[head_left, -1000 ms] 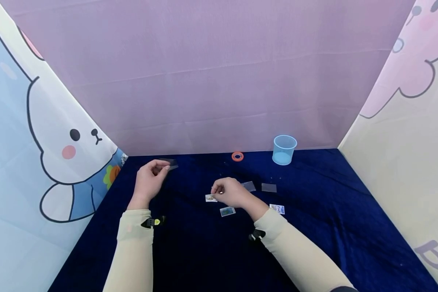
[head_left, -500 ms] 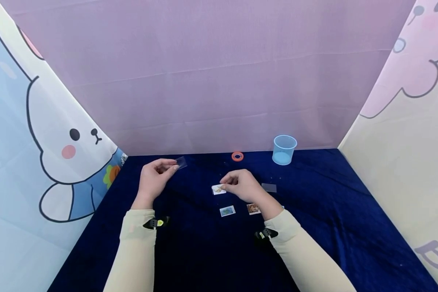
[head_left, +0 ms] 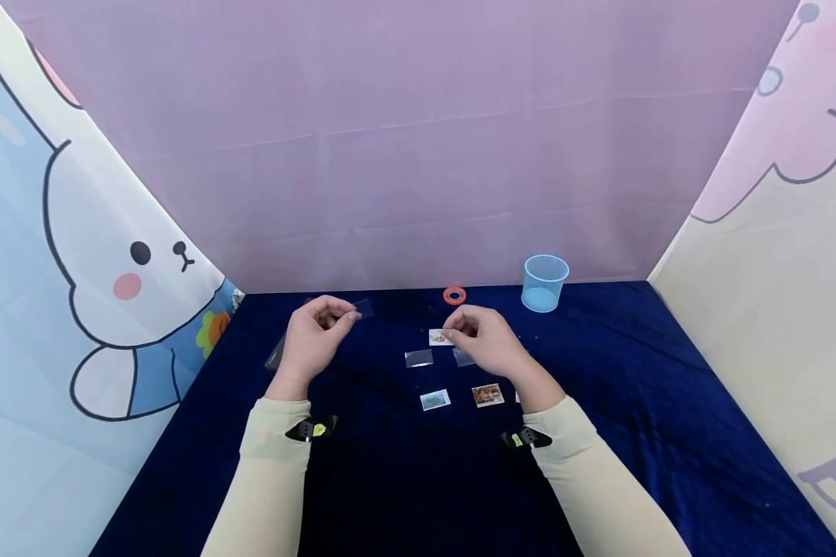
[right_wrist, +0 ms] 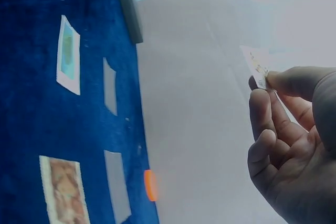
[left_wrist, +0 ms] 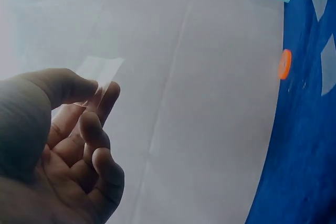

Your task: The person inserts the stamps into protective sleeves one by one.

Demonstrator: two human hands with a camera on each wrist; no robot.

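Between thumb and fingertips, my left hand (head_left: 315, 338) pinches a small clear plastic sleeve (left_wrist: 107, 69), raised over the far left of the cloth. My right hand (head_left: 489, 342) pinches a white-bordered stamp (head_left: 437, 337) by its right edge, held up in front of the back wall in the right wrist view. Below it on the cloth lie two clear sleeves, a left one (head_left: 419, 358) and a right one (head_left: 463, 357) partly behind the hand. Closer to me are a blue-green stamp (head_left: 435, 400) and a brown stamp (head_left: 488, 395); another is mostly hidden by my right wrist.
An orange ring like a tape roll (head_left: 454, 295) lies near the back wall. To its right stands a translucent blue cup (head_left: 545, 285). A dark flat object (head_left: 276, 353) lies partly hidden behind my left hand. Dark blue cloth (head_left: 390, 487) covers the table, with printed fabric walls around.
My left hand has moved right with the sleeve. My right hand has lifted the stamp and carried it up and right, uncovering the brown stamp and the left sleeve on the cloth.
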